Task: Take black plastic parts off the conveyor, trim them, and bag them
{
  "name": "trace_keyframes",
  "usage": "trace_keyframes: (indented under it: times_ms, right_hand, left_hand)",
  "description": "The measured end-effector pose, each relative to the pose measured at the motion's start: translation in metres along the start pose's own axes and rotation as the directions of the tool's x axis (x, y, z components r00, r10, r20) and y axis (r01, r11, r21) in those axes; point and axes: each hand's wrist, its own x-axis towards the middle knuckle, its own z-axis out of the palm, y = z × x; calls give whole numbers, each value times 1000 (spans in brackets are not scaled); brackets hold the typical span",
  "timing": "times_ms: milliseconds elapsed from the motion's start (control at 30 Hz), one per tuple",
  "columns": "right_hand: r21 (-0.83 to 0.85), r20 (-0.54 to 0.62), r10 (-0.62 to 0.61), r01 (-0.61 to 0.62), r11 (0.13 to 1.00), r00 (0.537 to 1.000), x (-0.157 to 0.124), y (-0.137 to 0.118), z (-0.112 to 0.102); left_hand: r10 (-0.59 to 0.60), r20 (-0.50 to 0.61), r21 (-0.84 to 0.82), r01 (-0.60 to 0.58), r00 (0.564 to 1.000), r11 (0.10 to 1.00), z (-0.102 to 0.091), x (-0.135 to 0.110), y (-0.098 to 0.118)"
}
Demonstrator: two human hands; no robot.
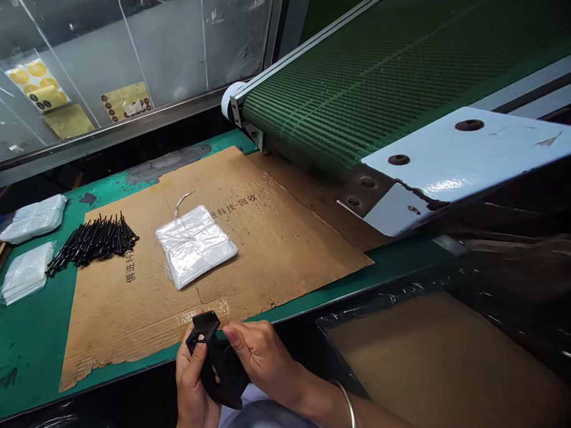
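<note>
The left hand (194, 384) is closely clasping an angular black plastic-looking part (228, 371); the right hand (266, 355) is curling half-closed beside it, its hold hidden from me.

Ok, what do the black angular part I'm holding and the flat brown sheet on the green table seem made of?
The black angular part: probably moulded plastic, matte, from its dull, dark surface; coated metal is possible. The flat brown sheet: corrugated cardboard, mostly dull, shown by its torn edge and faint ridges.
</note>
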Motion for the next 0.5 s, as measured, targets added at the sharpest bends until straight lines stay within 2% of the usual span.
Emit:
trace_keyframes:
  times_ms: [233,367,433,500]
  right_hand:
    - [-112,-59,74,-80,990,996,-3,6,3]
    - [-152,-40,104,-109,982,994,-2,14,-2]
    - [-159,-9,115,-115,981,993,1,17,-4]
    - [-138,34,136,-130,982,990,4,19,-6]
  left_hand:
    - [36,-22,-3,-36,999,999,-2,-4,-1]
    - [10,-5,24,-9,1000,1000,-7,-6,1]
    - [-73,73,38,70,995,997,-10,-5,2]
    - [-195,246,52,188,949,981,-13,-2,3]
